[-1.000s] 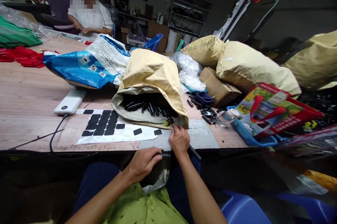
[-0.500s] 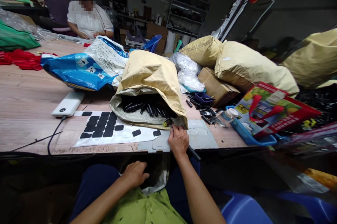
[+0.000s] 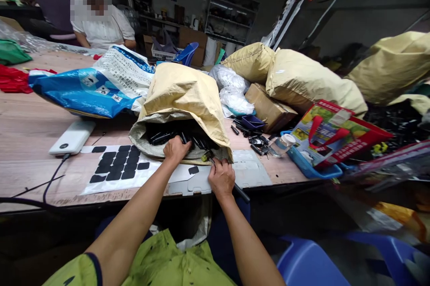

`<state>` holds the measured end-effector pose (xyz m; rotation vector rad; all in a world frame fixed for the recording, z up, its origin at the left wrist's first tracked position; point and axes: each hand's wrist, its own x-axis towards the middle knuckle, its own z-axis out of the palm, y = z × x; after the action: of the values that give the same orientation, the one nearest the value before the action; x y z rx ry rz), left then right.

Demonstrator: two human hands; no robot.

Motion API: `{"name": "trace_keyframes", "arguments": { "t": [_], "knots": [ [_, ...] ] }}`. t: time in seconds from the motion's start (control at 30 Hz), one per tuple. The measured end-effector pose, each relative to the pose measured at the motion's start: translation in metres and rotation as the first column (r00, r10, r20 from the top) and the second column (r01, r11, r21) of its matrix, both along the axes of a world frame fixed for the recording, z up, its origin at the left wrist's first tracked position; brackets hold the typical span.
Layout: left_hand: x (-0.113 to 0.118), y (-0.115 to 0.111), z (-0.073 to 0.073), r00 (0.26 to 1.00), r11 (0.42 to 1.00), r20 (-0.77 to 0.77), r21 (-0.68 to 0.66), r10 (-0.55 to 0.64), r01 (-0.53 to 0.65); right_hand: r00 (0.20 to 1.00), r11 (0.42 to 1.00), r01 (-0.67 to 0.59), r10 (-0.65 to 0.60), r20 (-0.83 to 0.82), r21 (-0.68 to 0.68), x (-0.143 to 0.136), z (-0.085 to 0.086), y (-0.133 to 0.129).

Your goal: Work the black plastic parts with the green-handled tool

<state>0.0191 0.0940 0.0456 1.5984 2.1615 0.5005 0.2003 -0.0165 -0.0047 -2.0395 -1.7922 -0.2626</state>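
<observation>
A tan woven sack [image 3: 188, 93] lies on the table, its mouth facing me. Several slim black pieces [image 3: 160, 137], tube-like, fill the opening. My left hand [image 3: 176, 149] reaches over the sack's lower lip, fingers curled around one of these pieces; the fingertips are partly hidden among them. By the right corner of the mouth, my right hand [image 3: 221, 178] is closed around a thin rod-like tool with a black handle [image 3: 242, 192] sticking out below the palm. Near the rod's tip is a small yellow-green bit [image 3: 205, 157], too small to name.
Left of the sack lies a white sheet with black stickers [image 3: 117, 162], beside a cabled power bank [image 3: 72, 137]. A blue-and-white bag [image 3: 90, 84] lies behind. To the right stand a jar [image 3: 282, 145] and a blue basket [image 3: 307, 167] holding a red bag. A co-worker [image 3: 102, 26] sits opposite.
My left hand has moved up from my lap into the sack's mouth, onto the black pieces. My right hand keeps its grip on the tool. The view has shifted slightly right.
</observation>
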Motion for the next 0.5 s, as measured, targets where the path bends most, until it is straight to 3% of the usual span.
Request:
{"name": "trace_keyframes", "arguments": {
  "t": [0.07,0.17,0.27,0.33,0.4,0.5],
  "knots": [
    [-0.002,0.0,-0.003,1.0,1.0,-0.003,-0.003,-0.015,0.015,1.0,1.0,-0.001,0.001,-0.001,0.0,0.0,0.0,0.0],
    [-0.01,-0.017,-0.003,0.991,0.982,0.001,0.13,-0.137,0.135,1.0,1.0,-0.001,0.001,-0.006,0.0,0.0,0.001,0.0],
    [-0.018,-0.048,-0.005,0.93,0.89,0.02,0.296,-0.368,0.346,1.0,1.0,0.002,-0.002,-0.012,0.0,0.0,0.001,0.0],
    [-0.021,-0.071,-0.011,0.876,0.834,0.031,0.324,-0.481,0.447,1.0,1.0,0.002,-0.002,-0.011,-0.001,0.0,0.001,0.0],
    [-0.021,-0.09,-0.02,0.853,0.82,0.03,0.293,-0.521,0.491,1.0,1.0,0.002,-0.002,-0.006,-0.003,-0.001,0.0,-0.001],
    [-0.019,-0.106,-0.035,0.875,0.842,0.01,0.278,-0.484,0.463,1.0,1.0,0.005,-0.005,0.004,-0.004,0.0,-0.001,-0.001]
  ]
}}
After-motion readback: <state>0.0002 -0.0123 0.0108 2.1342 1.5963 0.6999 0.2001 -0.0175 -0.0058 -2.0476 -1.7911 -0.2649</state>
